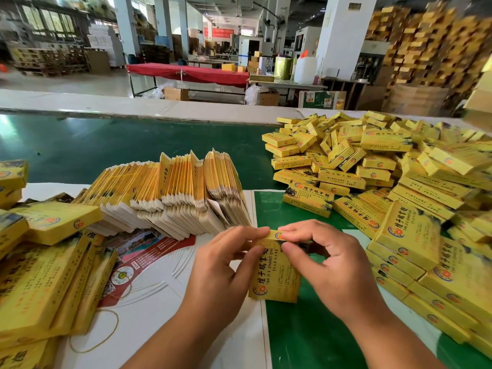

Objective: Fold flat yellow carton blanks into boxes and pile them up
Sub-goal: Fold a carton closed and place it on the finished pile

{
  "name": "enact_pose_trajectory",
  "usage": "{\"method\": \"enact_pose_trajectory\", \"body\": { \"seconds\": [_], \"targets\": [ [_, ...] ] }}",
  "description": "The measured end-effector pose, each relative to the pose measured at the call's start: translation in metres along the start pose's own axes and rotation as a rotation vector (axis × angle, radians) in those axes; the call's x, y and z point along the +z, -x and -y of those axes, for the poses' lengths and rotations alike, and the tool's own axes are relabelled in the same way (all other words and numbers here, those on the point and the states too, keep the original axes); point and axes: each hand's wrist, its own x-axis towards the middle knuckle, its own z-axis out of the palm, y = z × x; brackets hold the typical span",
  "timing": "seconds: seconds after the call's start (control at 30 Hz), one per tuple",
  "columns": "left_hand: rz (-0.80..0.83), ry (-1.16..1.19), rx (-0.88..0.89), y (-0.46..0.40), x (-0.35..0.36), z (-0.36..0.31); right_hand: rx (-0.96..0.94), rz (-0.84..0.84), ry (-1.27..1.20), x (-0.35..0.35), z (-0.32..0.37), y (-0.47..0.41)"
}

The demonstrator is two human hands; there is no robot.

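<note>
Carton [275, 272] far end hidden under pinching fingers [295, 230].

We see a brightly and evenly lit scene. Daylight enters through the windows [48, 21] at upper left, which are overexposed. A pale glare lies on the green table surface [80, 147] at far left. Shadows under the hands are soft and faint. Wide-angle distortion bends the table edge and stretches objects at the frame borders. The piled boxes [452, 166] at right show motion blur; the centre is sharp.
</note>
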Motion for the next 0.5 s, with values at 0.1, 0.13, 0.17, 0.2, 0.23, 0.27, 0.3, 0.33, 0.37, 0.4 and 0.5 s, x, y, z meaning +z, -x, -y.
{"method": "enact_pose_trajectory", "body": {
  "seconds": [0.1, 0.13, 0.17, 0.2, 0.23, 0.27, 0.3, 0.33, 0.37, 0.4, 0.5],
  "targets": [
    [0.057, 0.033, -0.057, 0.004, 0.001, 0.002, 0.125, 0.055, -0.009, -0.002, 0.002, 0.003],
    [0.051, 0.081, -0.089, 0.003, 0.001, 0.003, 0.17, 0.085, 0.0, -0.002, 0.004, 0.004],
    [0.036, 0.154, -0.128, 0.002, 0.0, 0.004, 0.212, 0.104, 0.018, -0.002, 0.005, 0.004],
    [0.015, 0.237, -0.169, 0.001, -0.002, 0.005, 0.252, 0.113, 0.037, -0.002, 0.007, 0.003],
    [-0.008, 0.31, -0.209, -0.001, -0.004, 0.006, 0.288, 0.119, 0.053, -0.002, 0.009, 0.003],
    [-0.028, 0.364, -0.238, -0.002, -0.005, 0.008, 0.318, 0.129, 0.068, -0.004, 0.012, 0.002],
    [-0.036, 0.401, -0.256, -0.003, -0.007, 0.009, 0.335, 0.138, 0.087, -0.006, 0.015, 0.002],
    [-0.031, 0.425, -0.264, -0.004, -0.007, 0.01, 0.34, 0.141, 0.099, -0.008, 0.02, 0.005],
    [-0.017, 0.444, -0.268, -0.004, -0.006, 0.01, 0.338, 0.134, 0.096, -0.011, 0.023, 0.009],
    [0.002, 0.461, -0.27, -0.003, -0.004, 0.01, 0.338, 0.116, 0.081, -0.015, 0.027, 0.015],
    [0.069, 0.442, -0.233, 0.002, 0.002, 0.008, 0.338, -0.017, -0.005, -0.039, 0.04, 0.036]
  ]
}}
